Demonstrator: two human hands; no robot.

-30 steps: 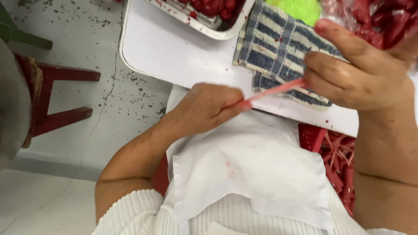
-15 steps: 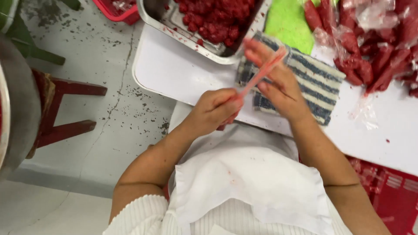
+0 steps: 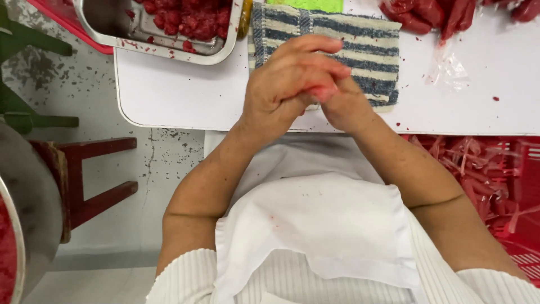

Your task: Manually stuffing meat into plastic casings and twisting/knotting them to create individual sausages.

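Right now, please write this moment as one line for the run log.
left hand: clasped over right hand | position: above striped towel | nearby: metal tray with red pieces

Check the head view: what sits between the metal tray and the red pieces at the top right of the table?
In the head view, a striped cloth lies between the metal tray and the red pieces, with bare white table beside it.

Clear plastic wrapper (image 3: 448,70) (crumpled) on the white table (image 3: 180,93).

towel (image 3: 360,48) on table (image 3: 180,93), tray (image 3: 112,28) left
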